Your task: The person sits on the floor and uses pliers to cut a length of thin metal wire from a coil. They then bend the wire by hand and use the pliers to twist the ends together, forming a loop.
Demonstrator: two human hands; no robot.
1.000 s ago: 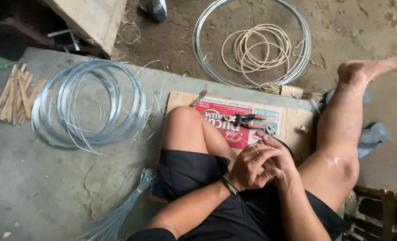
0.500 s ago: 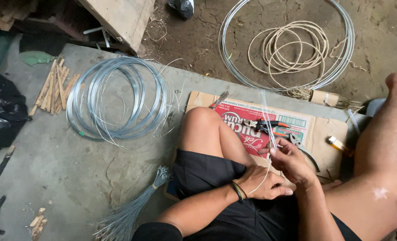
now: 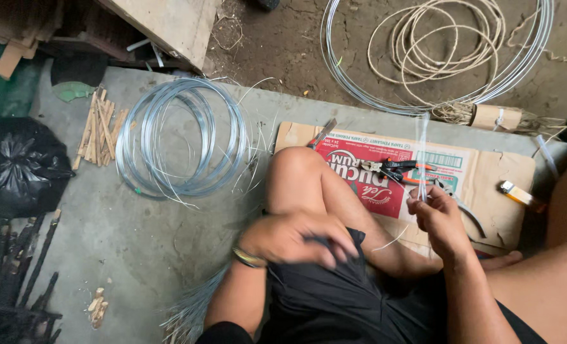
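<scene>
Sitting on the concrete floor (image 3: 137,242), the person has a wire coil (image 3: 181,137) off to the left, well apart from both hands. Left hand (image 3: 296,239) is blurred over the thigh; whether its fingers hold anything cannot be told. Right hand (image 3: 439,216) pinches a thin wire strand (image 3: 422,150) upright, fingers closed at its lower end; holding it taut seems wise. Pliers (image 3: 398,171) lie on the cardboard (image 3: 494,185) just beside those fingers.

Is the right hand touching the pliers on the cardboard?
Apart. The head view shows the right hand pinching a thin wire strand, with a strip of bare cardboard between its fingers and the orange-handled pliers.
</scene>
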